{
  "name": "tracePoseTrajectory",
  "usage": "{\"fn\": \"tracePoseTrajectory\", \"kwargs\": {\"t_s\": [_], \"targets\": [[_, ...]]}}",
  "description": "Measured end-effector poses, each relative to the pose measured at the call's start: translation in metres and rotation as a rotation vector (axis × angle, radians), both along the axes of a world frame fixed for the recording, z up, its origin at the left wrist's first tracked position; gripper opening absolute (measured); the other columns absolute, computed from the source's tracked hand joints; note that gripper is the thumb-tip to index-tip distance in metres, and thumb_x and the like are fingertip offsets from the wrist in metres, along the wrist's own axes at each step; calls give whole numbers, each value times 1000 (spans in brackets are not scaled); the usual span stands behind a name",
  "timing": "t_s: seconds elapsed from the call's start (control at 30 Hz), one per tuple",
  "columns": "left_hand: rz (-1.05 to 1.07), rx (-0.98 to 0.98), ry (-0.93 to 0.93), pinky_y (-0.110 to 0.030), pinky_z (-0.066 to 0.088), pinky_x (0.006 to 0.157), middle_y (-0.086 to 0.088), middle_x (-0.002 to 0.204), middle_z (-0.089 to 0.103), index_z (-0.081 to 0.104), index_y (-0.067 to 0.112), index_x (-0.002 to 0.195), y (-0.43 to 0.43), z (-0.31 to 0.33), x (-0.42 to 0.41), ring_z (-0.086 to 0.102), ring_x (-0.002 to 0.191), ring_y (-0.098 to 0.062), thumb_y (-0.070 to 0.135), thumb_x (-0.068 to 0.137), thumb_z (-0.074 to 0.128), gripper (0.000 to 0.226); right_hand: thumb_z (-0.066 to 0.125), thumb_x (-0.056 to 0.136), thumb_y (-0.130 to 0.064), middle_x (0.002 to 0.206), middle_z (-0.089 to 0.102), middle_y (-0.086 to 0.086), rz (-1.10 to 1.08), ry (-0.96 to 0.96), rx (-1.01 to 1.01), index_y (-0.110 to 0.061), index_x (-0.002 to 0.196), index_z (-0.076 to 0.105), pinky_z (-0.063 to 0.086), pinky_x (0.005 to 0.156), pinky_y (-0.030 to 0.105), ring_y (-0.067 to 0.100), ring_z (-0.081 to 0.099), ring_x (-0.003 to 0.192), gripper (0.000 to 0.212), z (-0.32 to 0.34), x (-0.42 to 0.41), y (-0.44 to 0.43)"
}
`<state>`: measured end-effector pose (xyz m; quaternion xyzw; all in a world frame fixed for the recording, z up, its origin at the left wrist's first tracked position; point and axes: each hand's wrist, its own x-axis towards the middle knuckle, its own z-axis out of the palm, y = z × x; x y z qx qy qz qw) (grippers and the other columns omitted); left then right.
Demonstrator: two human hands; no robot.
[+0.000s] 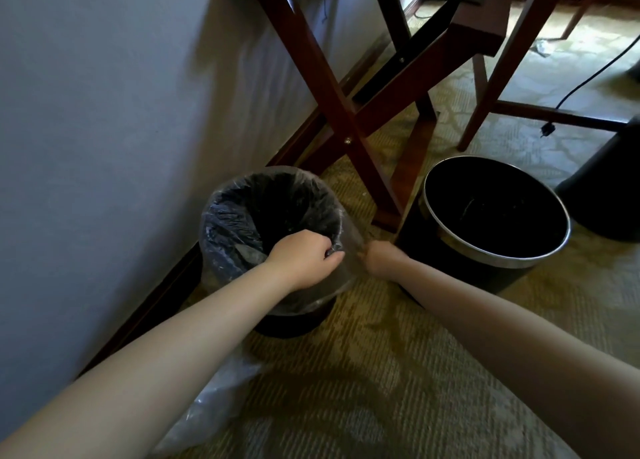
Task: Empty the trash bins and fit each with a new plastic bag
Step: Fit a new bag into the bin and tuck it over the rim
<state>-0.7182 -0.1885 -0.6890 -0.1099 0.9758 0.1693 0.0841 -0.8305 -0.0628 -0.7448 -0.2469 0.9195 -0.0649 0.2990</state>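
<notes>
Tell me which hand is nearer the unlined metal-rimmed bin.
Right. The right hand grips the plastic bag in the gap beside the unlined bin; the left hand pinches it over the near rim of the lined bin, farther away.

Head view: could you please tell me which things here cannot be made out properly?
All in the head view:
- Lined bin: its bottom, hidden by the dark crinkled plastic bag and the left grip.
- Right grip: blurred and partly behind the film; its hold unclear.
- Unlined bin: floor too dark to read.
- Loose plastic on the carpet: mostly under the left forearm.
</notes>
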Motion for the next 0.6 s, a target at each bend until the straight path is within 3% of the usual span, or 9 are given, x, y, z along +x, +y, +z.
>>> {"fn": "tracePoseTrajectory", "kwargs": {"t_s": [0.1, 0.2, 0.3, 0.43, 0.53, 0.6], "targets": [[3, -7, -16, -30, 41, 58, 3, 69, 50, 46, 20, 67, 3, -2, -1, 51, 65, -16, 40, 96, 47, 36, 43, 100, -38, 118, 61, 8, -93, 53, -76, -13, 126, 51, 50, 76, 35, 28, 60, 104, 37, -3, -4, 2], [-14, 27, -30, -30, 42, 59, 4, 73, 52, 50, 19, 72, 1, -4, -1, 54, 70, -18, 37, 94, 51, 29, 44, 98, -27, 112, 57, 8, -98, 394, -372, -13, 123, 44, 46, 74, 38, 29, 57, 103, 29, 11, -6, 1], [-43, 43, -75, -32, 47, 66, 4, 76, 52, 57, 17, 82, -3, -4, 4, 57, 79, -20, 35, 91, 55, 20, 48, 92, -20, 129, 51, 6, 268, 613, -603, -15, 135, 45, 42, 95, 41, 27, 48, 119, 44, 30, -4, 0], [-142, -54, -105, -35, 52, 73, 0, 76, 57, 63, 16, 82, -16, -5, 23, 61, 82, -24, 37, 88, 61, 22, 49, 91, -49, 143, 49, 5, 738, 525, -693, -18, 143, 42, 32, 110, 38, 22, 41, 136, 61, 39, 5, 4], [-258, -151, -145, -31, 48, 69, -3, 80, 63, 65, 16, 82, -32, 0, 42, 62, 82, -22, 36, 87, 61, 21, 47, 86, -68, 128, 61, 5, 938, 542, -606, -16, 127, 59, 28, 113, 39, 21, 51, 128, 67, 35, 15, 6], [-343, -251, -178, -30, 44, 67, 1, 80, 61, 67, 17, 85, -45, 1, 54, 61, 83, -18, 34, 87, 59, 18, 54, 84, -64, 109, 68, 4, 1009, 631, -560, -15, 113, 65, 33, 111, 40, 22, 61, 111, 57, 29, 19, 5]]}}
